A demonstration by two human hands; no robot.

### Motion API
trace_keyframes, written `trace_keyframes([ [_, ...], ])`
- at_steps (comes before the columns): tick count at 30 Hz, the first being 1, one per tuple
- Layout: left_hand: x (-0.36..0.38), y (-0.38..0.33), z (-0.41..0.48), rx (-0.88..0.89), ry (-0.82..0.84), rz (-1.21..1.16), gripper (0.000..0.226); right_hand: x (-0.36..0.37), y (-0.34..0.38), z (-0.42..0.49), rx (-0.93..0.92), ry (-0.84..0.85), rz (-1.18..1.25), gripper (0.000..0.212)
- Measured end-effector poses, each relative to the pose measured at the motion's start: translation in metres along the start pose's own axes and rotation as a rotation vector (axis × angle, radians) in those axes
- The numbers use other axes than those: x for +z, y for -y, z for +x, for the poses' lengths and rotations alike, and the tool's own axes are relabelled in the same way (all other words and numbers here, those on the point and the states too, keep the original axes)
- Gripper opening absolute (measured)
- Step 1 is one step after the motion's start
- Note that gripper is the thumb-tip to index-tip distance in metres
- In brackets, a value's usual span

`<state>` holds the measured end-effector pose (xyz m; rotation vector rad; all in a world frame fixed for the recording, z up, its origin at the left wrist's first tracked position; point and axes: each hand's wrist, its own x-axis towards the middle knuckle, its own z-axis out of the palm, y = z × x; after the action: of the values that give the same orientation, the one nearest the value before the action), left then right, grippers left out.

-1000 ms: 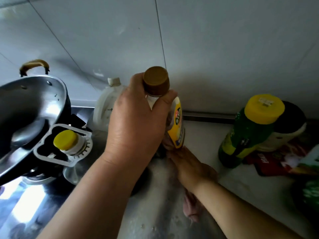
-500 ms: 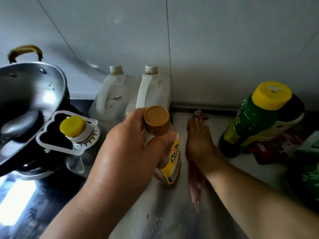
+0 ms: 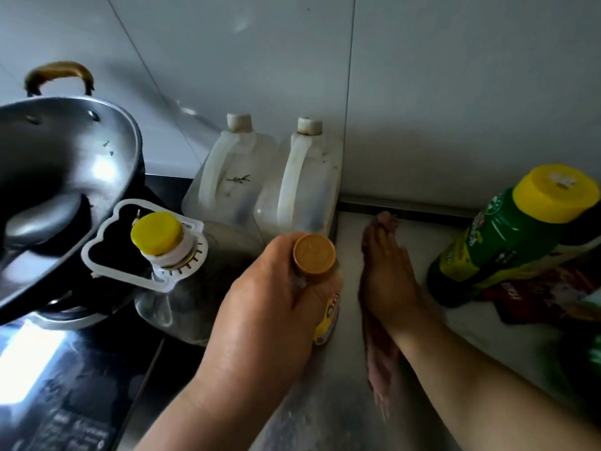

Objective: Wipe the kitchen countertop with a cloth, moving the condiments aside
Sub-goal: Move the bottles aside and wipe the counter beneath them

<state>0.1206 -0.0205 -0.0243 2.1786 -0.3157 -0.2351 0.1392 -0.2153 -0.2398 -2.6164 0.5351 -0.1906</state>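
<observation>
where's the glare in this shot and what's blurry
Head view: the worst glare is a white reflection on the black cooktop at lower left, with a smaller highlight inside the wok; the rest is dim. Same view: the left hand gripping the brown-capped bottle looks sharp, the right hand on the pink cloth slightly smeared, the packets at right soft.

Brown-capped bottle (image 3: 325,307) with yellow label, pink cloth (image 3: 382,362), green yellow-capped bottle (image 3: 497,242)

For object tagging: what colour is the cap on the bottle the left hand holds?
Golden brown; the cap shows best from above in the head view.
</observation>
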Motion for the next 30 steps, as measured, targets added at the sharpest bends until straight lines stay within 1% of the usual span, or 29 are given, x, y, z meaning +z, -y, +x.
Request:
trace_keyframes([
  [1,0.000,-0.001,0.000,0.012,-0.003,0.019,0.032,0.007,0.005,0.016,-0.027,0.031,0.013,0.075],
  [4,0.004,-0.001,0.003,0.056,-0.015,0.086,0.028,0.020,0.014,0.042,-0.194,0.114,-0.011,0.068],
  [6,0.005,-0.002,0.003,0.063,-0.010,0.125,0.030,0.019,0.006,0.041,-0.184,0.112,-0.024,0.066],
  [8,0.005,-0.003,0.004,0.054,-0.016,0.130,0.029,0.016,-0.003,0.032,-0.064,0.012,-0.014,0.068],
  [11,0.004,-0.003,0.001,0.066,-0.013,0.152,0.029,0.009,-0.005,0.008,0.225,-0.067,-0.017,0.072],
  [12,0.004,-0.003,-0.001,0.073,-0.012,0.159,0.030,0.008,-0.002,-0.006,0.272,-0.090,0.000,0.072],
  [13,0.004,-0.003,-0.002,0.080,-0.011,0.163,0.030,0.008,0.001,-0.024,0.274,-0.117,0.012,0.070],
  [15,0.004,-0.002,-0.004,0.085,-0.003,0.166,0.031,0.010,0.007,-0.075,0.144,-0.108,0.014,0.067],
  [17,0.004,-0.001,-0.004,0.076,0.007,0.166,0.030,0.010,0.012,-0.129,-0.013,-0.006,-0.054,0.067],
  [18,0.002,-0.002,-0.003,0.081,0.011,0.170,0.030,0.007,0.009,-0.142,-0.071,0.014,-0.099,0.066],
  [19,0.001,-0.002,-0.003,0.090,0.017,0.180,0.030,0.007,0.002,-0.140,-0.083,0.014,-0.127,0.063],
  [21,0.001,-0.001,-0.002,0.118,0.020,0.202,0.031,0.008,-0.009,-0.100,0.025,0.007,-0.079,0.061],
  [23,0.001,-0.001,-0.003,0.124,0.018,0.205,0.033,0.007,-0.005,-0.041,0.150,-0.043,-0.008,0.069],
  [24,0.001,-0.001,-0.002,0.127,0.010,0.198,0.033,0.008,0.002,-0.014,0.171,-0.040,0.033,0.073],
  [25,0.002,0.000,-0.002,0.132,0.002,0.194,0.033,0.011,0.011,0.005,0.144,-0.025,0.055,0.074],
  [27,0.003,0.003,-0.001,0.146,-0.020,0.196,0.032,0.017,0.026,0.013,0.002,0.007,0.087,0.066],
  [29,0.003,0.003,-0.002,0.147,-0.026,0.205,0.032,0.018,0.028,-0.015,-0.162,0.116,0.106,0.059],
  [30,0.002,0.002,-0.002,0.144,-0.028,0.200,0.031,0.013,0.025,-0.038,-0.227,0.155,0.102,0.060],
])
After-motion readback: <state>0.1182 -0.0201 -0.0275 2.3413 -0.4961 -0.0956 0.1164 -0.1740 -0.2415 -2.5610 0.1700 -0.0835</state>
